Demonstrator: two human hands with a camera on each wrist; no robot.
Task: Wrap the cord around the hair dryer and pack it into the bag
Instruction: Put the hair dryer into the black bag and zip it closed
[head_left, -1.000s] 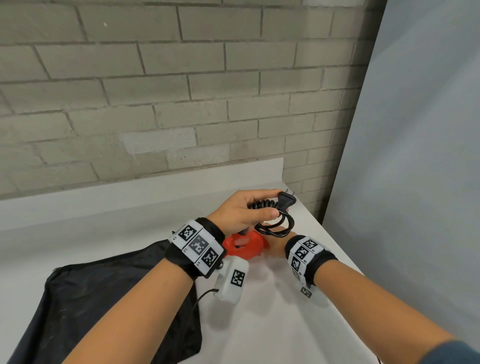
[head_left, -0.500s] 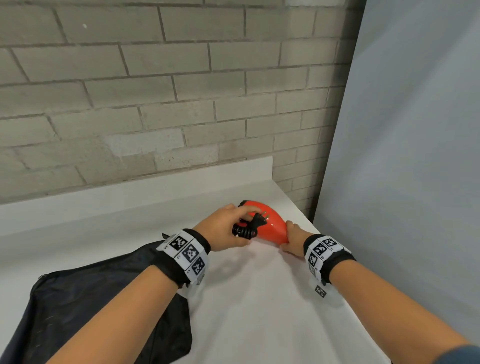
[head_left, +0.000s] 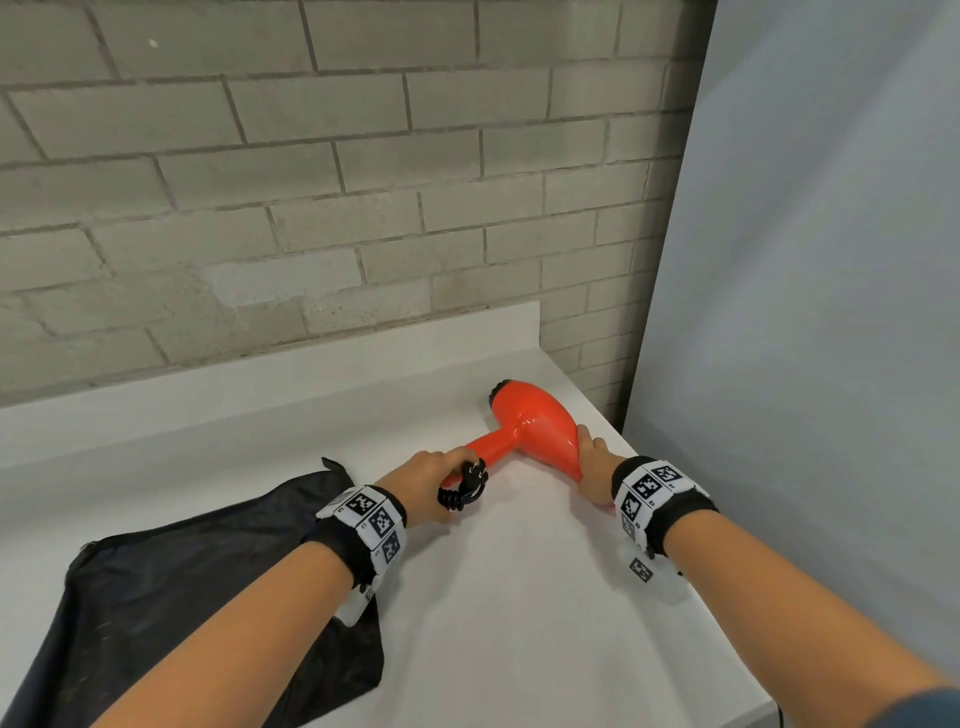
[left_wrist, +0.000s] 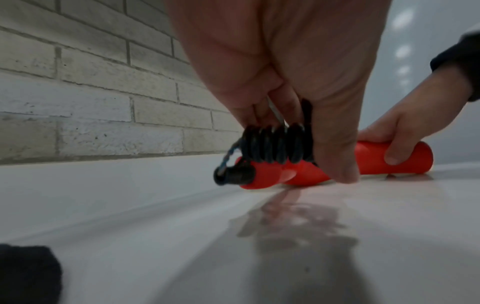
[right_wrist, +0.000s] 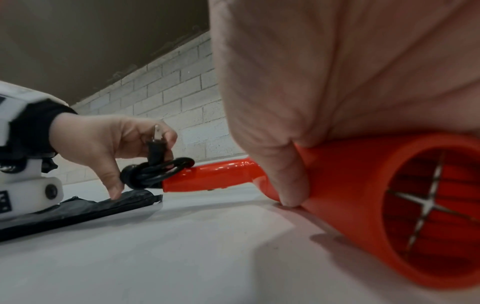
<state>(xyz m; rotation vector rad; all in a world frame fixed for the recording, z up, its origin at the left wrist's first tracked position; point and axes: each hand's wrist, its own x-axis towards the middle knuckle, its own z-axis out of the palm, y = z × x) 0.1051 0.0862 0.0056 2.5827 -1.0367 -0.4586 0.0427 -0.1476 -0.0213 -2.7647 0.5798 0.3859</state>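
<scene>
The orange hair dryer (head_left: 530, 421) lies on its side on the white counter (head_left: 519, 597), handle pointing left. My right hand (head_left: 592, 457) grips its barrel near the nozzle (right_wrist: 363, 185). My left hand (head_left: 431, 480) holds the coiled black cord (head_left: 460, 488) bundled at the handle's end, pinching the plug (right_wrist: 155, 148) with its prongs up. In the left wrist view the cord coils (left_wrist: 275, 144) sit on top of the handle (left_wrist: 262, 176). The black bag (head_left: 182, 597) lies flat to the left, under my left forearm.
A brick wall (head_left: 311, 182) runs behind the counter, with a low white backsplash (head_left: 260, 374). A grey panel (head_left: 805, 260) stands close on the right. The counter's right edge (head_left: 727, 639) runs just past my right wrist.
The dryer has been lowered and laid on the counter with its handle to the left. The loose cord loops are now a tight bundle at the handle's end in my left hand.
</scene>
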